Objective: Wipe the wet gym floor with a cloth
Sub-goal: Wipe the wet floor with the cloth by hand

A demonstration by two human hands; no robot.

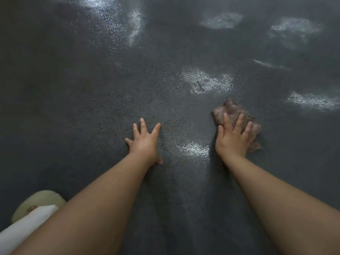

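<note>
While a pale slipper [39, 203] and a white trouser hem [27, 223] sit nearest at seven o'clock, the left hand [145, 142] is planted flat on the dark pebbled gym floor [82, 98] just left of centre, fingers straight and splayed wide, apparently bracing the body. Between the two hands a small wet patch [194, 149] glints. At three o'clock from the left hand, the right hand [233, 138] presses down on a crumpled brownish cloth [230, 111], fingers straight and slightly spread on top of it rather than curled round it. Bunched and limp, the cloth looks soft, light and probably damp, so it should slide easily under a flat palm; pressing on its middle seems better than pinching an edge, which would let it trail. Farther out, from twelve to two o'clock, more shiny puddles [207, 81] lie unwiped, the floor likely slippery there.
</note>
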